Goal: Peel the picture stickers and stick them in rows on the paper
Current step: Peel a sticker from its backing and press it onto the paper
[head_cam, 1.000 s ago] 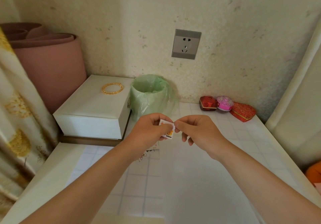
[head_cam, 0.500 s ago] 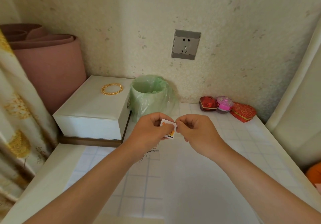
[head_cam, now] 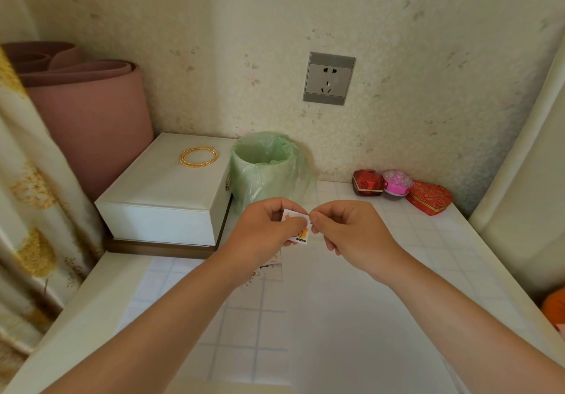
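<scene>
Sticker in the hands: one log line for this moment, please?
phase: peeling | left hand: holds sticker | right hand: pinches its edge

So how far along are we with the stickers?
Early. A few printed pieces show under the left wrist, seemingly stuck down. In hand: the left hand holds a picture sticker, the right hand pinches its edge to peel. Left: placing it; most of the paper looks bare.

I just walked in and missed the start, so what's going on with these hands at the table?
A person holds a small picture sticker above the table, in front of the green-lined bin. The left hand grips it while the right hand pinches its right edge, apparently to peel it. Whether it has lifted off its backing cannot be told. A printed sheet peeks out under the left hand.
</scene>
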Demonstrator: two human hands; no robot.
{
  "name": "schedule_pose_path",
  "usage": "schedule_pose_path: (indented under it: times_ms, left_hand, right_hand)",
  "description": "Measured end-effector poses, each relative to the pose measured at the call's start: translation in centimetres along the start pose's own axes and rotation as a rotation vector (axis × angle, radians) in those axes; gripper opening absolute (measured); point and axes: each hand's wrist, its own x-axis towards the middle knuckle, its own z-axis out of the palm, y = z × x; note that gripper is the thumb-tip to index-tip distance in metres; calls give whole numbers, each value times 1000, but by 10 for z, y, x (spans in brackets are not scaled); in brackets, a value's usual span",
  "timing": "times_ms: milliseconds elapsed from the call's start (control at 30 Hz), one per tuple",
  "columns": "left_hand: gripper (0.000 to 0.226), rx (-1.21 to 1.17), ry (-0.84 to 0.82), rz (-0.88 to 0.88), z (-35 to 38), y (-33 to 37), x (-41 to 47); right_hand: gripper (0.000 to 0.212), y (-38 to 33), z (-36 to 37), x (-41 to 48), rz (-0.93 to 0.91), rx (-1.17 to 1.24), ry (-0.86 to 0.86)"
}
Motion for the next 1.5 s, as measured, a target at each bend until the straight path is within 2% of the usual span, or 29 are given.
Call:
schedule_pose_path:
  times_ms: [200, 467, 600, 667, 767, 933, 1267, 1500]
  left_hand:
    - [9, 5, 6, 9, 2, 0, -2]
    - [6, 8, 6, 29, 0, -1, -3]
    - [27, 84, 223, 108, 4, -8, -4]
    - [30, 157, 315, 192, 4, -8, -6]
    - [17, 123, 280, 249, 5, -5, -9]
    - [6, 14, 246, 156, 8, -6, -9]
    - [8, -223, 169, 47, 9, 0, -16]
    - [8, -262, 152, 27, 9, 0, -16]
  right_hand:
    - [28, -1, 2, -2, -38, -54, -2]
    - [26, -3, 0, -3, 20, 50, -27]
    - [26, -5, 1, -2, 15, 93, 9]
    - [26, -5, 3, -2, -3, 83, 37]
    - [25, -4, 8, -2, -46, 41, 83]
    - [24, 0, 13, -4, -135, -80, 142]
    - [20, 4, 14, -4, -256, -245, 216]
    - [21, 5, 14, -3, -236, -175, 212]
